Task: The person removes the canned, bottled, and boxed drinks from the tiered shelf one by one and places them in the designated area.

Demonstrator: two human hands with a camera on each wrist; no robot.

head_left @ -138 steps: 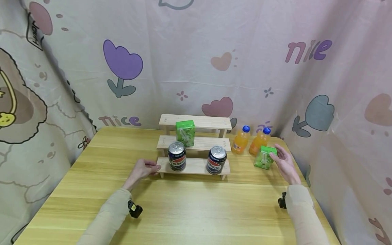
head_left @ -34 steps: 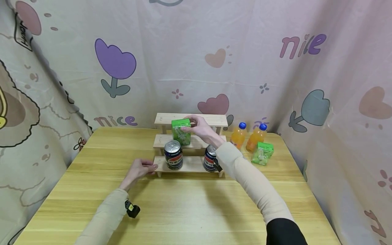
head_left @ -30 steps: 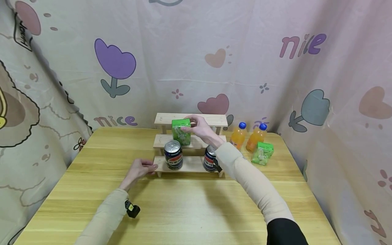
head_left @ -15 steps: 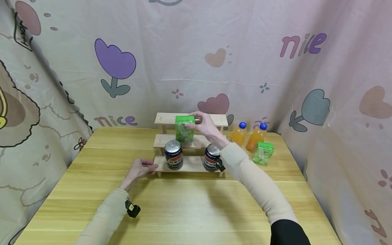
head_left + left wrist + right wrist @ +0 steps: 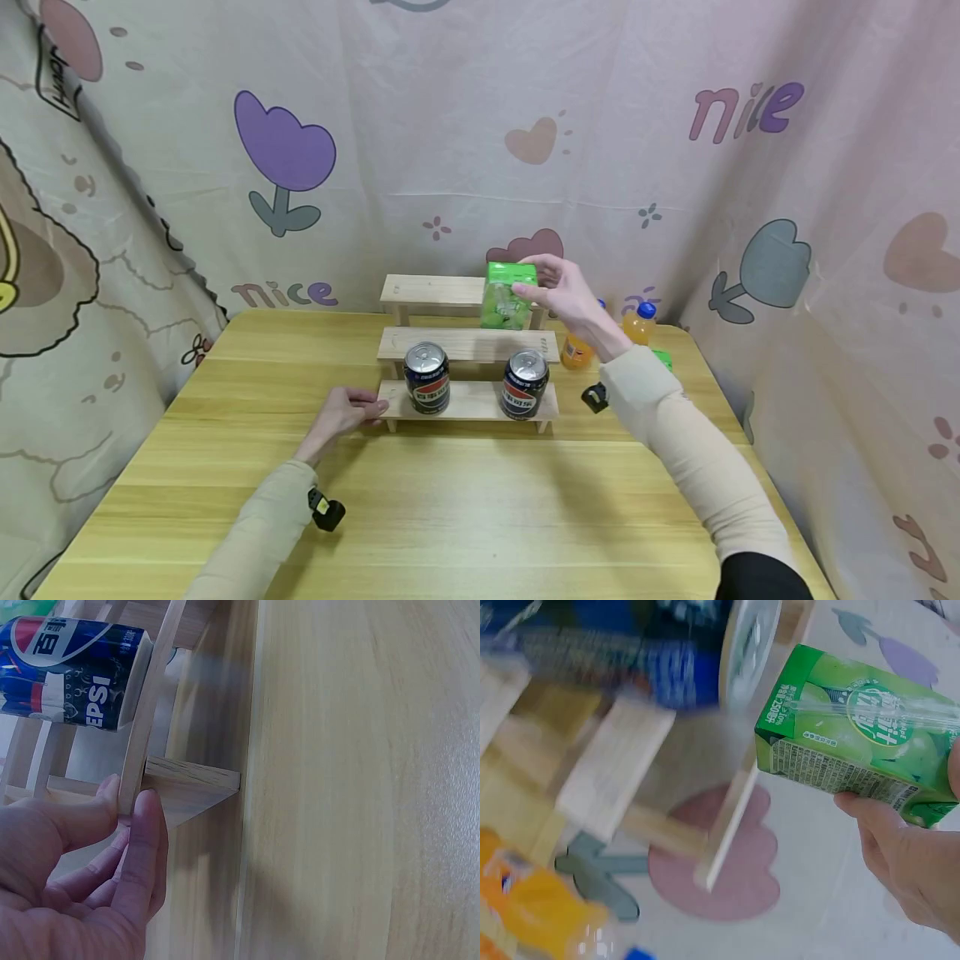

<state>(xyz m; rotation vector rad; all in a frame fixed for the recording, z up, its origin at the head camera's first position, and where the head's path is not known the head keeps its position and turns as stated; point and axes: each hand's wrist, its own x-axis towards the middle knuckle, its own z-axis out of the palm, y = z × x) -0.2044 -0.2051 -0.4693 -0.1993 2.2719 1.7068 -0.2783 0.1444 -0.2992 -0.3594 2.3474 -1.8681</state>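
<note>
My right hand (image 5: 573, 300) grips a green grape juice carton (image 5: 504, 298), thumb on its front. The carton is upright in front of the top tier of a three-tier wooden display stand (image 5: 442, 343), above the right half of the middle tier. In the right wrist view, the same juice carton (image 5: 855, 727) looks raised off the wood. My left hand (image 5: 345, 417) pinches the left end of the lowest tier, as the left wrist view shows with the thumb (image 5: 105, 810) against the board. Two dark blue Pepsi cans, one left (image 5: 427, 385) and one right (image 5: 523, 390), stand on that tier.
Right of the stand are two orange drink bottles with blue caps, the nearer-left one (image 5: 576, 353) partly behind my right wrist, the other (image 5: 639, 325) beside it. A second green carton (image 5: 663, 358) is mostly hidden by the sleeve. A patterned curtain (image 5: 450, 167) hangs behind the table.
My right hand left the carton on the table at right, took hold of the one on the middle tier, and has carried it up and to the right. The left hand stays put.
</note>
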